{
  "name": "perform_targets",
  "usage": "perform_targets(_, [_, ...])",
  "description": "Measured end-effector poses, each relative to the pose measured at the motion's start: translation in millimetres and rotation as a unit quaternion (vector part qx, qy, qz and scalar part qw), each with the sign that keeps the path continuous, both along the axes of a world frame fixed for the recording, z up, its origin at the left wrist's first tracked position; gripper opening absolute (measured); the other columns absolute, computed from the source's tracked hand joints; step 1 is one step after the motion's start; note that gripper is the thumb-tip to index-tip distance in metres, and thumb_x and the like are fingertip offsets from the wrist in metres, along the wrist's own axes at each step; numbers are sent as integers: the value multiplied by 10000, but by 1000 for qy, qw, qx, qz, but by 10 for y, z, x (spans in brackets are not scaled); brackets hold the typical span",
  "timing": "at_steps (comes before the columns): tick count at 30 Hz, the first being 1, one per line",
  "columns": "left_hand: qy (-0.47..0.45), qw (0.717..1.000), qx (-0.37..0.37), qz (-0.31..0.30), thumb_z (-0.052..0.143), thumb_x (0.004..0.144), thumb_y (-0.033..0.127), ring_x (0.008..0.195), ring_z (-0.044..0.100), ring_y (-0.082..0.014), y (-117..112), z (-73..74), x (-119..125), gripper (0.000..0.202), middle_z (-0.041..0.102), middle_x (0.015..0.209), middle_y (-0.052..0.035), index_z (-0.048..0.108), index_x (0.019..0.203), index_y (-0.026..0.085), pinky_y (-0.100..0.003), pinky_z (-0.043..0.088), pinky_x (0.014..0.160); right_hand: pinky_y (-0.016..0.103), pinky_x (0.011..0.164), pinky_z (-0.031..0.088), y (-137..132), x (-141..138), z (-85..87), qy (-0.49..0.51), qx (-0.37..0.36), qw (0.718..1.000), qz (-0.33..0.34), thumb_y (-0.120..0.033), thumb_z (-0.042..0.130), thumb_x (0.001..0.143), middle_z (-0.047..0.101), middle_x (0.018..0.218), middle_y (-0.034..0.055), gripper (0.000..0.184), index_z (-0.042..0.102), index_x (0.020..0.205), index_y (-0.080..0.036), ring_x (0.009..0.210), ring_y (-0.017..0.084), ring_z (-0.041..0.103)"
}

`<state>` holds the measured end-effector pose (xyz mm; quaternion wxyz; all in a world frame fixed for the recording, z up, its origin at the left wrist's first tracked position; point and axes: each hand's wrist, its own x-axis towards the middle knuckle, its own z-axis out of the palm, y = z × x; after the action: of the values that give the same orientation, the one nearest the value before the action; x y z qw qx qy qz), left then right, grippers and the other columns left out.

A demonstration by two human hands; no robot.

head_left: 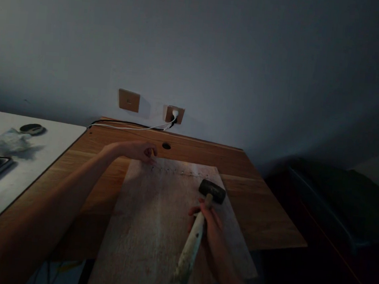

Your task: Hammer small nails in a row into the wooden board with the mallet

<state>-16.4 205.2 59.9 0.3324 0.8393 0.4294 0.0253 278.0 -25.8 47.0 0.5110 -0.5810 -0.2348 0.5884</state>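
Observation:
My right hand (209,223) grips the pale wooden handle of a hammer (198,231); its dark head (212,191) hangs over the right part of a wooden board (155,227). My left hand (140,150) reaches to the board's far left corner, fingers curled in a pinch; what they hold is too small to make out. A row of small nails (180,172) runs along the board's far edge, to the right of that hand.
The board lies on a wooden desk (262,219) with a cable hole (166,145). A white cable (127,127) runs to a wall socket (174,114). A white table (24,171) at left carries a dark tray and crumpled plastic. Dark furniture (336,203) stands at right.

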Motion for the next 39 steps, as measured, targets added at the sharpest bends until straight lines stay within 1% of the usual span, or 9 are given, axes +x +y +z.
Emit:
perform_targets(3, [-8, 1000, 14, 7, 679, 789, 567, 832, 653, -200, 1, 5, -17, 489, 717, 912, -50, 664, 1102, 191, -266, 458, 707, 197, 391, 421, -79, -7, 32, -6, -8, 999, 50, -629, 763, 759, 682, 714, -27, 549, 600, 1080, -215, 491, 131, 621])
perform_targets(6, [-5, 1000, 25, 15, 652, 814, 536, 807, 650, -198, 11, -11, -45, 451, 718, 927, -58, 664, 1095, 183, -276, 469, 713, 202, 361, 402, -126, 34, 116, -52, -1, 986, 160, -629, 743, 765, 688, 737, -14, 557, 612, 1101, -204, 453, 133, 616])
perform_targets(10, [26, 997, 58, 38, 649, 810, 484, 794, 649, -217, 66, -51, -122, 364, 714, 906, -73, 697, 1017, 188, -297, 469, 708, 213, 374, 385, -228, 157, 136, -265, 69, 938, 214, -588, 605, 886, 567, 559, -49, 414, 670, 920, -181, 391, 116, 535])
perform_targets(17, [85, 991, 98, 41, 624, 824, 415, 795, 642, -220, 91, -44, -212, 257, 727, 861, -72, 726, 881, 185, -289, 459, 703, 268, 662, 566, -470, 138, 37, -515, 310, 775, 195, -255, 505, 1006, 684, 819, 26, 175, 676, 1022, -222, 690, 162, 673])
perform_targets(21, [94, 992, 78, 31, 581, 858, 443, 783, 645, -203, 53, -30, -172, 295, 731, 841, -54, 728, 891, 189, -275, 478, 722, 371, 884, 598, -275, 1, 86, -594, 406, 658, 221, -139, 496, 992, 703, 1077, 100, 304, 633, 1257, -199, 1021, 229, 681])
perform_targets(24, [95, 992, 78, 30, 587, 848, 440, 785, 649, -205, 35, -28, -154, 289, 738, 860, -53, 730, 891, 192, -286, 491, 749, 491, 1022, 544, -16, -59, 113, -645, 408, 592, 259, -126, 514, 980, 638, 1330, 143, 439, 546, 1412, -196, 1266, 288, 577])
perform_targets(27, [78, 994, 71, 34, 634, 805, 397, 789, 656, -213, 36, -35, -170, 238, 736, 856, -55, 724, 873, 188, -293, 493, 755, 556, 1040, 519, 126, -66, 66, -659, 376, 576, 304, -228, 595, 976, 643, 1335, 131, 440, 555, 1414, -218, 1271, 322, 568])
perform_targets(32, [62, 995, 70, 27, 661, 778, 398, 782, 654, -220, 60, -56, -208, 227, 739, 838, -54, 728, 866, 199, -296, 496, 734, 530, 987, 540, 33, -13, -16, -654, 374, 587, 298, -228, 613, 979, 690, 1177, 105, 282, 660, 1255, -254, 1116, 290, 637])
perform_targets(39, [88, 993, 72, 38, 646, 785, 406, 754, 643, -230, 74, -69, -205, 222, 727, 829, -61, 712, 840, 202, -317, 485, 722, 501, 987, 542, -40, 48, 129, -654, 366, 563, 348, -176, 647, 952, 696, 1156, 84, 276, 656, 1216, -256, 1113, 284, 643])
